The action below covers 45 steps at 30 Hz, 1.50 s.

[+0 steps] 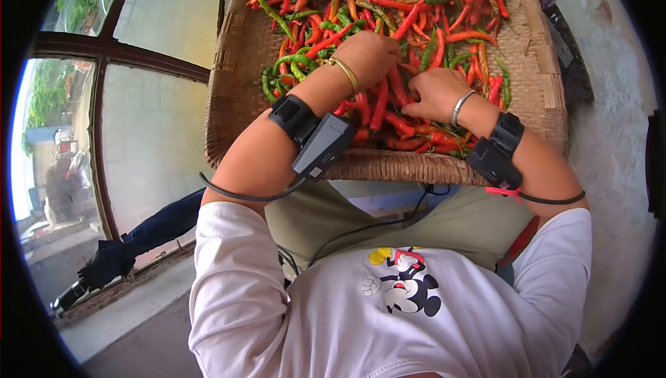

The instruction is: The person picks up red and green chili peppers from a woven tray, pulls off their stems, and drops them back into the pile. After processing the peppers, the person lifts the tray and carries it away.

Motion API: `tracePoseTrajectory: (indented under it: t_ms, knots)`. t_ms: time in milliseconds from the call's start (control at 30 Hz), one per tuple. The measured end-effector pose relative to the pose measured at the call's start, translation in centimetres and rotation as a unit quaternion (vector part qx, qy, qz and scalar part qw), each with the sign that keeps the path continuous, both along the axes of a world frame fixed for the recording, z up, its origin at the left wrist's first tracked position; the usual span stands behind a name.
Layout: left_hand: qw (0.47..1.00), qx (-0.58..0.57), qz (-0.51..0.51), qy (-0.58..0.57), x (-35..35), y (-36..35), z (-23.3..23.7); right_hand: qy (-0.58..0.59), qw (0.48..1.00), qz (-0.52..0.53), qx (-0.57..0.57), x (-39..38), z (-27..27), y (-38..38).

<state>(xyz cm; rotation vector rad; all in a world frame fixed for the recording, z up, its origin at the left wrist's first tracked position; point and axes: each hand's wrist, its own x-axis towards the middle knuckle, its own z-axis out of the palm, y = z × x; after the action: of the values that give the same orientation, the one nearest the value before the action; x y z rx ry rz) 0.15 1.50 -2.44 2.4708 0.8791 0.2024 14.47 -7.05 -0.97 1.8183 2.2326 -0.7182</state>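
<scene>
Head view: the basket [388,167] rests on the lap and could tip off at its near edge. By that edge the right hand [437,93] bends its fingers onto chillies [380,104]. Farther in, the left hand [371,55] curls over the heap. I cannot tell what either grip holds. Juice may burn bare skin.

dark-framed window [104,52] left, daylight; pale wall [617,100] right; concrete floor [132,322].

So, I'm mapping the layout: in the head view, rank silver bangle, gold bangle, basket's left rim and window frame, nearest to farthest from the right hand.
1. Silver bangle, on the right hand's own wrist.
2. Gold bangle, on the other wrist.
3. Basket's left rim, past the left hand.
4. Window frame, leftmost, beyond the basket.
</scene>
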Motion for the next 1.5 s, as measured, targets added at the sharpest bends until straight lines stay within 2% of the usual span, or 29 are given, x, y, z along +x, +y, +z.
tracePoseTrajectory:
  t_ms: [100, 200, 267, 333, 400, 467, 500, 533, 600, 633, 700, 733, 767, 800, 833, 867, 933, 1000, 1067, 1133, 1167, 1200, 1267, 1300, 1333, 1400, 1433, 1467, 1500]
  knots:
    - [0.998, 0.009, 0.053, 0.017, 0.1, -0.1, 0.2, -0.02, 1.0, -0.021, 0.011, -0.2, 0.2, -0.1]
    - [0.998, 0.046, 0.045, 0.01, 0.1, -0.1, 0.2, -0.018, 0.997, -0.034, 0.066, 0.7, 0.4, 0.2]
    - [0.999, 0.023, 0.026, -0.013, 0.0, -0.2, 0.1, -0.006, 0.995, -0.041, 0.095, 1.8, 0.0, 0.5]
    - [0.999, -0.001, 0.012, -0.039, 0.1, -0.3, 0.2, 0.06, 0.991, -0.038, 0.111, 2.6, 0.3, 1.0]
    - [0.997, 0.056, -0.028, -0.048, 0.0, -0.4, 0.6, 0.109, 0.981, -0.039, 0.157, 3.7, 0.4, 1.2]
    - [0.995, 0.078, -0.02, -0.061, -0.1, -0.4, 1.3, 0.269, 0.947, -0.064, 0.161, 4.6, 1.2, 1.3]
    - [0.992, 0.1, -0.011, -0.077, -0.2, -0.3, 1.5, 0.348, 0.925, -0.078, 0.133, 4.9, 1.2, 1.5]
    - [0.992, 0.102, -0.013, -0.078, -0.1, -0.2, 1.5, 0.348, 0.924, -0.079, 0.135, 5.3, 1.5, 1.5]
    - [0.973, 0.154, -0.039, -0.165, 0.0, 0.0, 1.5, 0.526, 0.833, -0.167, -0.03, 6.2, 3.1, 1.4]
    - [0.973, 0.156, -0.04, -0.166, 0.0, -0.1, 1.8, 0.538, 0.825, -0.171, -0.023, 6.7, 3.4, 1.4]
    - [0.988, -0.091, -0.014, -0.126, 0.2, -0.6, 2.6, 0.557, 0.809, -0.184, -0.034, 7.8, 3.4, 1.8]
    - [0.988, -0.087, -0.019, -0.127, 0.3, -0.8, 2.7, 0.575, 0.793, -0.198, -0.049, 8.2, 3.3, 1.9]
    - [0.952, -0.226, 0.008, -0.207, 0.5, -1.2, 2.7, 0.587, 0.782, -0.208, -0.035, 8.1, 2.9, 1.9]
    - [0.89, -0.36, 0.036, -0.279, 0.5, -1.6, 2.8, 0.586, 0.782, -0.209, -0.032, 8.3, 2.4, 1.9]
    - [0.861, -0.402, 0.033, -0.309, 0.5, -1.9, 3.3, 0.594, 0.768, -0.234, -0.052, 8.8, 1.9, 2.1]
    - [0.862, -0.4, 0.031, -0.309, 0.6, -2.0, 3.4, 0.601, 0.753, -0.259, -0.071, 9.3, 1.5, 2.3]
    - [0.808, -0.408, 0.085, -0.416, 0.9, -2.1, 3.5, 0.597, 0.754, -0.271, -0.049, 10.7, 1.3, 2.7]
    - [0.824, -0.373, 0.123, -0.409, 0.9, -1.3, 2.5, 0.552, 0.767, -0.325, -0.041, 12.3, 1.5, 2.8]
    - [0.915, -0.159, 0.127, -0.348, 0.8, -0.3, 0.1, 0.516, 0.784, -0.344, -0.03, 13.0, 2.1, 3.0]
    - [0.924, -0.139, 0.115, -0.337, 0.8, -0.1, -0.5, 0.541, 0.747, -0.386, -0.013, 13.3, 2.5, 3.1]
    - [0.927, -0.182, 0.102, -0.313, 0.8, -0.1, -0.9, 0.569, 0.747, -0.342, -0.03, 13.8, 2.8, 3.2]
    - [0.927, -0.225, 0.089, -0.286, 0.9, -0.3, -0.7, 0.568, 0.747, -0.344, -0.03, 13.8, 2.7, 3.5]
    - [0.937, -0.235, 0.102, -0.236, 0.9, -0.8, -0.2, 0.758, 0.594, -0.268, 0.016, 13.3, 2.1, 4.2]
    - [0.943, -0.218, 0.084, -0.236, 0.9, -0.9, -0.3, 0.778, 0.546, -0.309, 0.041, 12.9, 2.2, 4.1]
    - [0.948, -0.199, 0.067, -0.237, 0.9, -0.9, -0.3, 0.778, 0.545, -0.31, 0.042, 12.4, 2.2, 4.2]
    - [0.952, -0.172, 0.057, -0.245, 0.9, -0.7, -0.7, 0.753, 0.588, -0.291, 0.046, 11.7, 1.8, 4.2]
    - [0.956, -0.144, 0.049, -0.252, 0.9, -0.6, -0.9, 0.698, 0.638, -0.322, 0.034, 11.8, 0.8, 4.2]
    - [0.956, -0.144, 0.049, -0.252, 0.8, -0.4, -1.0, 0.699, 0.638, -0.321, 0.035, 11.6, 0.1, 4.2]
    - [0.952, -0.182, 0.07, -0.237, 0.8, -0.6, -0.5, 0.666, 0.663, -0.336, 0.056, 11.0, -0.4, 4.0]
